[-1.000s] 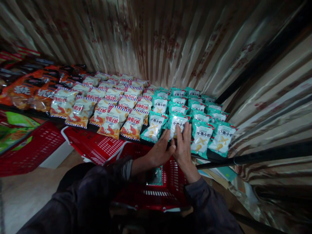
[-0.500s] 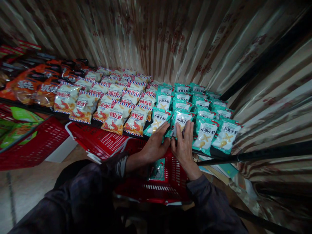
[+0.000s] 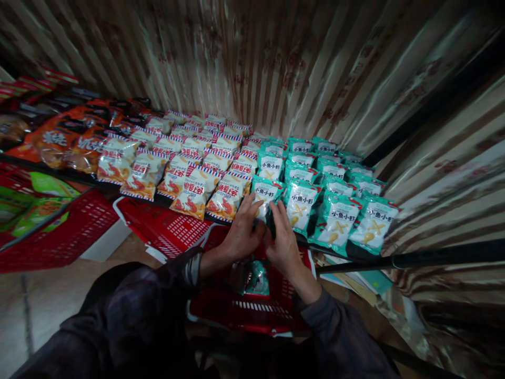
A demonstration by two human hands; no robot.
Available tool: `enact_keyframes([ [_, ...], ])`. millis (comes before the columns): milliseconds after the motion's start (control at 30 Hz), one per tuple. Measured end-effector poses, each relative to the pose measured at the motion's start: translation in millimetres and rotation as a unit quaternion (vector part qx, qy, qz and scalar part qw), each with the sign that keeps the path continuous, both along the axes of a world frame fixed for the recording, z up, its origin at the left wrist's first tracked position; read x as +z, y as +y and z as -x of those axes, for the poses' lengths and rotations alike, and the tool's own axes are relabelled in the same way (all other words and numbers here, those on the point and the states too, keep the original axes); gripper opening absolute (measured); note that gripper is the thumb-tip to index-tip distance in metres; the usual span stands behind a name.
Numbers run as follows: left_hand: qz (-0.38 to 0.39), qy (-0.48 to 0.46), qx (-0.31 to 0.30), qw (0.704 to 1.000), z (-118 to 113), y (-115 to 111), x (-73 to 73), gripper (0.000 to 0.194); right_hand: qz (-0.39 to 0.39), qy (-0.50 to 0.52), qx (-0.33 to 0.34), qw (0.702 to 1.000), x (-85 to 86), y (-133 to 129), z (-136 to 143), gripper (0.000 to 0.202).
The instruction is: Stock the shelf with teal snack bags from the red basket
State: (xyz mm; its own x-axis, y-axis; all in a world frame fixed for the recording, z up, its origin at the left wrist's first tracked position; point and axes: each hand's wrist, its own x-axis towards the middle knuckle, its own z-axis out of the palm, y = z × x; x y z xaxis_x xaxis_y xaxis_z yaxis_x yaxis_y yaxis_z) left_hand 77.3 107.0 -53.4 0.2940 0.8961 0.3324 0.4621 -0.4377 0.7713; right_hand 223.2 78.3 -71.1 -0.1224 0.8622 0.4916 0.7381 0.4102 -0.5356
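My left hand [image 3: 241,234] touches the left side of a teal-and-white snack bag [image 3: 263,190] at the front left of the teal row. On the bag's right side rest the extended fingers of my right hand [image 3: 284,243]. Both hands are open, with their thumbs close together below the bag; the bag's lower part is hidden behind them. Right of it stands another teal snack bag [image 3: 300,204], propped upright. White-and-orange snack bags [image 3: 228,196] with striped edges stand in rows to the left.
Below my hands is a red basket [image 3: 221,310] with a teal packet [image 3: 257,278] inside. Another red basket [image 3: 59,237] at left holds green packets. Orange bags [image 3: 55,139] line the shelf's far left. A black pole [image 3: 445,255] crosses at right, before a striped curtain [image 3: 276,63].
My right hand has moved left, off the neighbouring teal bag and onto the right side of the front-left one. My left hand stays at that bag. The view has shifted slightly.
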Motion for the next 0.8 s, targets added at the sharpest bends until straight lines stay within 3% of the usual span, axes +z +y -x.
enact_keyframes([
  [333, 0.018, -0.022, -0.018, 0.999, 4, 1, -15.4, 0.057, 0.036, 0.04, 0.004, 0.999, -11.5, 12, 5, 0.069],
  [800, 0.004, -0.047, -0.049, 0.998, 1, 10, -14.5, 0.063, 0.006, 0.031, 0.013, 0.999, -15.1, 23, 4, 0.064],
])
